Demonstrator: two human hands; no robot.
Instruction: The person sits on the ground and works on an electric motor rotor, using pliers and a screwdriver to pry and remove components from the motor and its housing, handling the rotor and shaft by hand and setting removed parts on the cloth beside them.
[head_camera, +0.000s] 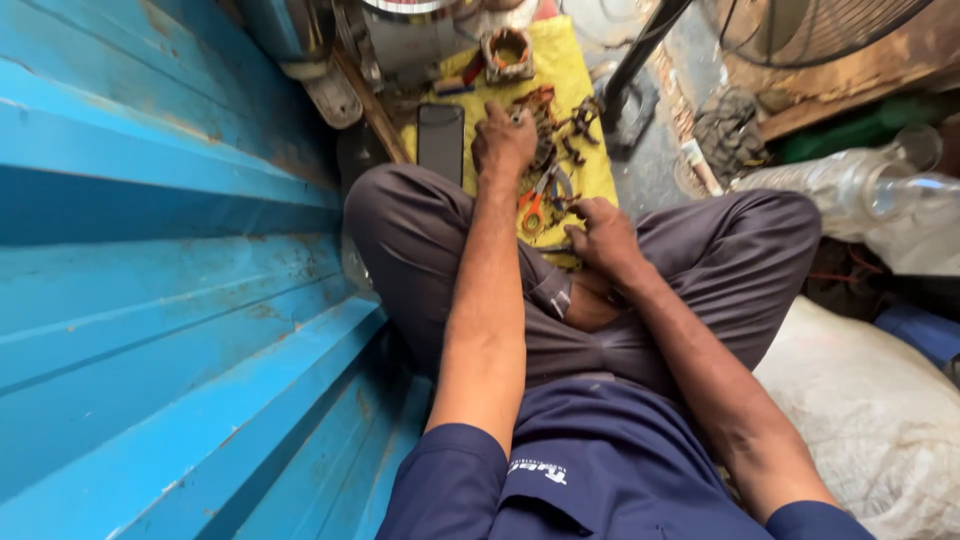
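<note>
I sit cross-legged in grey trousers, looking down at a yellow cloth (570, 70) spread on the floor. My left hand (503, 138) reaches forward over the cloth, fingers curled around a small metal part. My right hand (600, 238) rests lower, at the cloth's near edge by my knee, fingers bent on a small item I cannot make out. Between the hands lie orange-handled pliers (535, 205) and a pile of rusty metal parts (560, 125). A dark phone (441, 140) lies left of my left hand.
A blue corrugated metal wall (150, 250) fills the left side. A motor housing (420, 35) and a copper-wound stator (508, 50) sit at the far end of the cloth. A fan (810, 25), clear plastic bottles (850, 185) and a white sack (870, 410) crowd the right.
</note>
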